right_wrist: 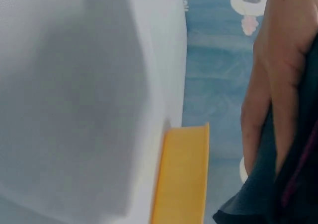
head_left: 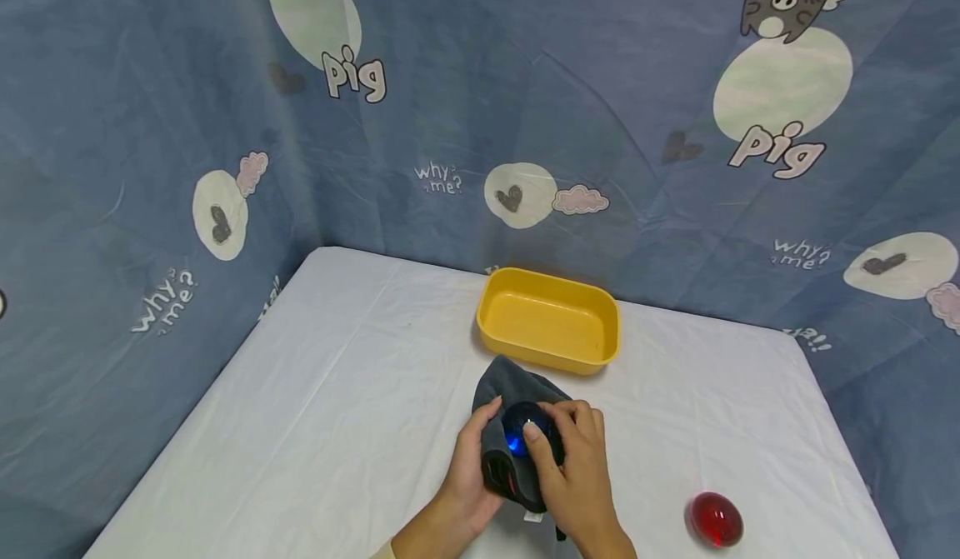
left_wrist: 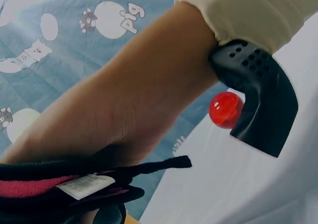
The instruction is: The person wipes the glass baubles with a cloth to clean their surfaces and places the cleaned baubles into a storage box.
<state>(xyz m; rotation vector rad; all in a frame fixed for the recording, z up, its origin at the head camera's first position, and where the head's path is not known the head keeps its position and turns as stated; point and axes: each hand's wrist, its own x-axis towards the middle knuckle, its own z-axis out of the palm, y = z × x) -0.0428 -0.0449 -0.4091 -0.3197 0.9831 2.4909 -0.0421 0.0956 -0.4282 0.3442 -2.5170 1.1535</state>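
Observation:
Low in the middle of the head view, my left hand (head_left: 468,469) holds a dark grey cloth pouch (head_left: 497,386) from the left, thumb along its side and the other fingers hidden behind it. My right hand (head_left: 581,463) grips a glossy dark blue ball (head_left: 517,419) against the pouch, with the thumb on its front and fingers around its right side. In the left wrist view the pouch's pink lining (left_wrist: 37,188), a white label (left_wrist: 87,186) and a black cord (left_wrist: 161,165) show. The right wrist view has the pouch (right_wrist: 258,189) at its right edge.
A yellow plastic tray (head_left: 543,357) stands just beyond the hands, near the table's back edge. To the right lies a clear red ball (head_left: 716,519) on the white tablecloth (head_left: 360,401). Blue printed fabric (head_left: 450,117) hangs behind and beside the table.

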